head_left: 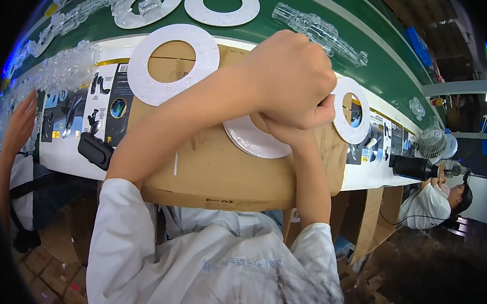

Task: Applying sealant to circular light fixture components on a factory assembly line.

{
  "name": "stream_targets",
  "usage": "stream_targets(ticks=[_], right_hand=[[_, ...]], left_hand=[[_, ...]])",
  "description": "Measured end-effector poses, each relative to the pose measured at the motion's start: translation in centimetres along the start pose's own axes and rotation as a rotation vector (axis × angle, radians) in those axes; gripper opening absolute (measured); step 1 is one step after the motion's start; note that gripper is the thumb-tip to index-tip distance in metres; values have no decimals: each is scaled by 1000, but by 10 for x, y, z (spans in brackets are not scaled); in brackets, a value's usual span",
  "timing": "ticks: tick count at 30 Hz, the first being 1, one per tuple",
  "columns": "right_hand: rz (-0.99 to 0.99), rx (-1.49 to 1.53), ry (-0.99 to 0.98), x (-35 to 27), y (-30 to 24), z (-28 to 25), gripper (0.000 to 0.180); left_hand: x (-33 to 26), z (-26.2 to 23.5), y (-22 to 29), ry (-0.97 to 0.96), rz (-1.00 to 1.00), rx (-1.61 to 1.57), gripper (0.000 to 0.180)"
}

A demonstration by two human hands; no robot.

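My left hand point(292, 78) is curled into a fist over a brown cardboard box point(217, 170) that lies on the white worktable. My right hand point(289, 132) sits right beneath it, mostly covered, with only its thumb side showing. Both hands press together above a white glittery ring point(248, 139) lying flat on the box. What the fingers enclose is hidden. A larger white glittery ring point(140, 75) lies on the box's far left corner, and a third ring point(338, 119) leans at the box's right end.
A green belt point(382, 73) behind the table carries two more white rings point(223, 18) and clear plastic pieces point(320, 32). A heap of clear plastic point(65, 67) lies at left by another person's hand point(19, 122). A black device point(95, 150), a small fan point(433, 141) and a seated co-worker point(430, 203) are nearby.
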State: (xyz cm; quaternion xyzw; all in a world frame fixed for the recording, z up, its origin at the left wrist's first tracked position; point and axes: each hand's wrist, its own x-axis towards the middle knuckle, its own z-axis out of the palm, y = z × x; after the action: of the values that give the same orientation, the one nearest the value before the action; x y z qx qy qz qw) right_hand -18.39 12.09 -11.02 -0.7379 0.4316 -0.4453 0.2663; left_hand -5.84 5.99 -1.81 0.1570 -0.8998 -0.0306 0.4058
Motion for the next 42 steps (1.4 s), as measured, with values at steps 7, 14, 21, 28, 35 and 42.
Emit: stream_targets(ticks=[7,14,21,28,35,42], right_hand=[[11,-1,20,6,-1,6,42],[-10,37,-26,17,0,7,41],[31,55,-2,16,0,8,41],[-8,-25,-6,13,7,12,47],[3,-163,81,13,17,13,49],[60,-203,37,16,11,13,56]], left_hand=[[-7,7,-10,-95,-56,4,27],[-11,12,-17,-94,-64,3,28],[-15,20,-22,-14,-39,-41,23],[-7,10,-18,-82,-24,-77,27],[-7,18,-23,51,69,-35,27],[-9,20,-26,42,62,23,26]])
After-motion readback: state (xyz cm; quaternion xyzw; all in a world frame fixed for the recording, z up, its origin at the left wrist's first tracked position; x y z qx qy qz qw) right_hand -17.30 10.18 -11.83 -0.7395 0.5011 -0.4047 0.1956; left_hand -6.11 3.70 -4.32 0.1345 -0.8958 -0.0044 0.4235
